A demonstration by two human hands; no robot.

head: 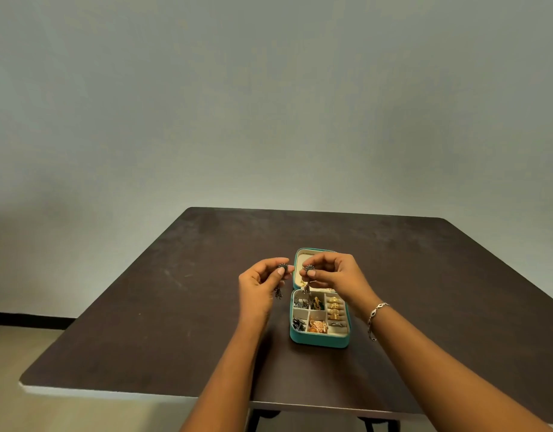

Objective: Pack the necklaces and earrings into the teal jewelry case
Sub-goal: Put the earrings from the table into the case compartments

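Head view: your left hand [261, 283] pinches a dark earring [283, 267] between thumb and fingertips, held in the air just left of the case [318, 340]. Your right hand [336, 272] pinches the twin [308, 269] over the open lid [297, 259]. Neither earring is in yet.

The case lies open on the table [175, 307], tray toward you. Most compartments are already filled: dark pieces on the left, gold rings on the right, an orange-gold piece front middle. You look close to done, with this pair left to place and perhaps the lid to close.

No brand, label or writing is readable.
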